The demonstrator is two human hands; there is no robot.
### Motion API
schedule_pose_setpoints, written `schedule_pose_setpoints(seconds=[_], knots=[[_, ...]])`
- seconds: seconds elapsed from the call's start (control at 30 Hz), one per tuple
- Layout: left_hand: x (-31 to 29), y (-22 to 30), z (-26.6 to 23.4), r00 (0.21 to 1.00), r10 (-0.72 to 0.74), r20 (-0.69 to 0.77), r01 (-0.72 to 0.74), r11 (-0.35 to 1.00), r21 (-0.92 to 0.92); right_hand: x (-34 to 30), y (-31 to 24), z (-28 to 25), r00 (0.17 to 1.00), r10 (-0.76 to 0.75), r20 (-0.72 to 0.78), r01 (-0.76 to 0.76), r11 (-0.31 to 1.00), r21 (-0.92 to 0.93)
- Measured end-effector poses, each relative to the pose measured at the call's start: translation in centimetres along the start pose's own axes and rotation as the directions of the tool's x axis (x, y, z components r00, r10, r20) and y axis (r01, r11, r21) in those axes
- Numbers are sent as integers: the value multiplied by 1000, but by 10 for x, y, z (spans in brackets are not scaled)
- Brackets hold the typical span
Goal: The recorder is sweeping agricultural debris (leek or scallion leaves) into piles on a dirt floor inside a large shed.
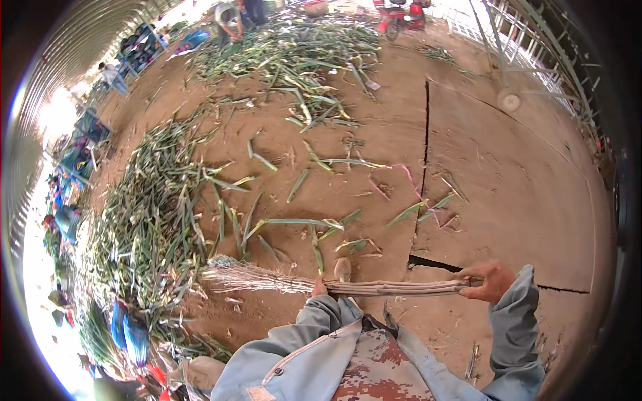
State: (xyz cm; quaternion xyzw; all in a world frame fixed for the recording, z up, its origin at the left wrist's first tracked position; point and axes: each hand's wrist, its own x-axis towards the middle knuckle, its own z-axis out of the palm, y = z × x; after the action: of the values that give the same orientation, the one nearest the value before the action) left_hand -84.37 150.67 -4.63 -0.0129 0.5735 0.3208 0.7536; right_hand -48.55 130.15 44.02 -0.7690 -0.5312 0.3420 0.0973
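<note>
A long twig broom (401, 288) lay crosswise in front of the person's body, low over the earthen floor (508, 174), its pale, frayed head pointing left toward a big heap of green leaves (150, 207). The left hand (319, 287) was closed around it where the twigs met the stems, and the right hand (492, 281) was clamped on the handle near its far end. The likeliest trouble, as it seemed, was a snag: the pink string (409, 175) lay loose among scattered leaves (294, 221), and thin twigs could easily have caught in it. The dark slit (435, 263) in the floor, just beyond the handle, might have trapped a twig tip or swallowed scraps, and a shoe (343, 269) set on limp leaves could have slid. A slack left hand might also have let the twigs splay. As for containers, a reddish tub (316, 8) stood beyond the far heap (287, 50), too small to show its contents, and at lower left were blue bags (136, 339), or something like them, whose contents could not be told.
</note>
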Motion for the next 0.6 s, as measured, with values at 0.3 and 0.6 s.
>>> schedule_pose_setpoints(seconds=[0.3, 0.6], knots=[[105, -34, 286, 972, -31, 234, 9, 996, 93, 80, 68, -132, 947, 102, -306, -139, 985, -101], [177, 44, 555, 907, -133, 399, 22, 963, 270, 199, 94, -192, 889, 46, -455, -135, 977, -165]])
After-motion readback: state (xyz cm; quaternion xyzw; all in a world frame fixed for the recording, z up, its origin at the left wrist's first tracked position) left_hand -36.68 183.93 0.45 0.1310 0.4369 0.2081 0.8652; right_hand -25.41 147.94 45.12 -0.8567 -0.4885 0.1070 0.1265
